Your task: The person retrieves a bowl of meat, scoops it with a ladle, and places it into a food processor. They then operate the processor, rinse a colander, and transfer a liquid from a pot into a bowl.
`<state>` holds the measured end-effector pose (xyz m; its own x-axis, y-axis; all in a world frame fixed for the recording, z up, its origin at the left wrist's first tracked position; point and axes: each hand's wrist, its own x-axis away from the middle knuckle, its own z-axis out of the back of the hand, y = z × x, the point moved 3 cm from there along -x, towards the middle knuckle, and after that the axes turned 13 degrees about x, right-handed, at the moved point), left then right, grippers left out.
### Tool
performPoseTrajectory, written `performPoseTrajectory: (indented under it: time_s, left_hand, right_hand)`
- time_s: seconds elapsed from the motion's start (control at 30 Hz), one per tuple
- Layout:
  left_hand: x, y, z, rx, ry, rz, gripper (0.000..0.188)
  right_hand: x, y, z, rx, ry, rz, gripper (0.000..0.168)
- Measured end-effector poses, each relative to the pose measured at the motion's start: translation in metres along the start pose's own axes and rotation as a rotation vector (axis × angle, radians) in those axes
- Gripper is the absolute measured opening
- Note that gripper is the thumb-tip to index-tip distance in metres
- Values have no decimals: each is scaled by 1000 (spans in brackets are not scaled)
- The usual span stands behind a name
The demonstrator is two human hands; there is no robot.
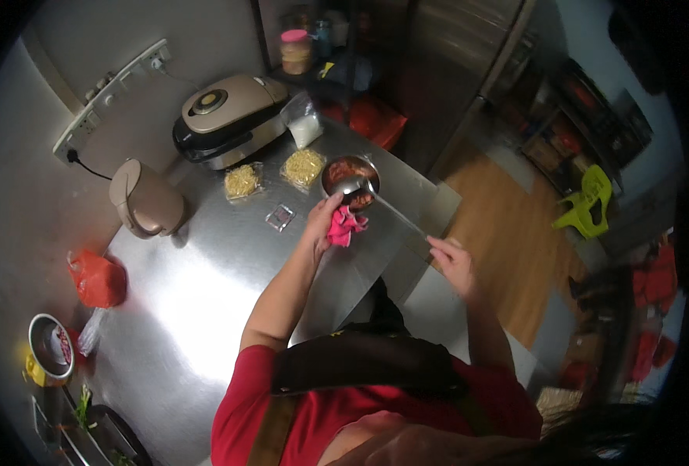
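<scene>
My left hand (322,220) grips a bunched pink cloth (344,227) at the near side of a metal bowl (376,173). Its thumb reaches the bowl's rim. Reddish-brown food (341,169) lies inside the bowl. My right hand (454,265) pinches the end of a long-handled metal ladle (401,216), whose head is over the food. Left of the bowl are two clear packets of yellow dried noodles (302,168) (243,182) and a small flat sachet (280,217).
A rice cooker (233,110) and a bag of white powder (306,129) stand behind the packets. Farther left are a beige electric kettle (149,201), a red plastic bag (100,281) and a metal pot (33,335). Right of the steel table (297,274), a green plastic stool (590,204) stands beyond.
</scene>
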<state>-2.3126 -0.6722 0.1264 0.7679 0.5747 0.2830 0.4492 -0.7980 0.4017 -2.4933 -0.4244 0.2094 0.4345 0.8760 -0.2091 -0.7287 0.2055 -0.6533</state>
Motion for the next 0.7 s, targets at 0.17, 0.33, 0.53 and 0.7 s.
performPoseTrajectory:
  time_s: [0.17, 0.33, 0.53, 0.7]
  left_hand:
    - [-115, 29, -15, 131, 34, -47, 46]
    - [-186, 46, 5, 188, 151, -39, 42]
    - [-190, 59, 18, 45, 417, -93, 38]
    - [-158, 57, 26, -25, 545, -203, 40]
  right_hand:
    - [-161, 84, 1, 43, -142, 156, 25]
    - [-274, 127, -9, 97, -270, 302, 26]
    - [-312, 168, -50, -20, -393, 258, 28]
    - [-282, 154, -65, -9, -497, 186, 32]
